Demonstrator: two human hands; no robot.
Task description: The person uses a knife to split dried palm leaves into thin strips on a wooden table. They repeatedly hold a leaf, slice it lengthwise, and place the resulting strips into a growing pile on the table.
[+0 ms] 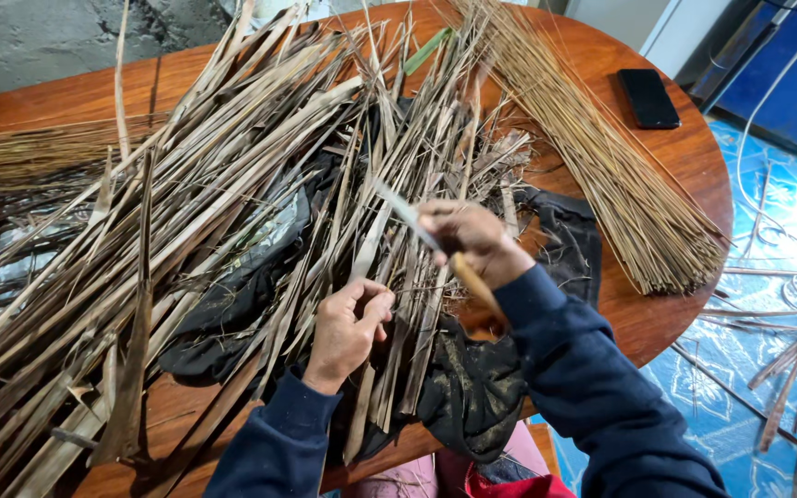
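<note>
My left hand (348,327) pinches a long dry palm leaf strip (366,244) near the front of the heap. My right hand (472,242) grips a knife (422,235) with a wooden handle, its thin blade pointing up and left against that strip. Both arms wear dark blue sleeves. A big heap of dry brown leaf strips (186,212) covers most of the round wooden table (684,157). A dark cloth (472,387) lies under the strips just in front of me.
A tidy bundle of thin stripped ribs (601,157) fans across the right of the table. A black phone (648,98) lies at the far right edge. Loose strips and wires lie on the blue patterned floor (767,360) to the right.
</note>
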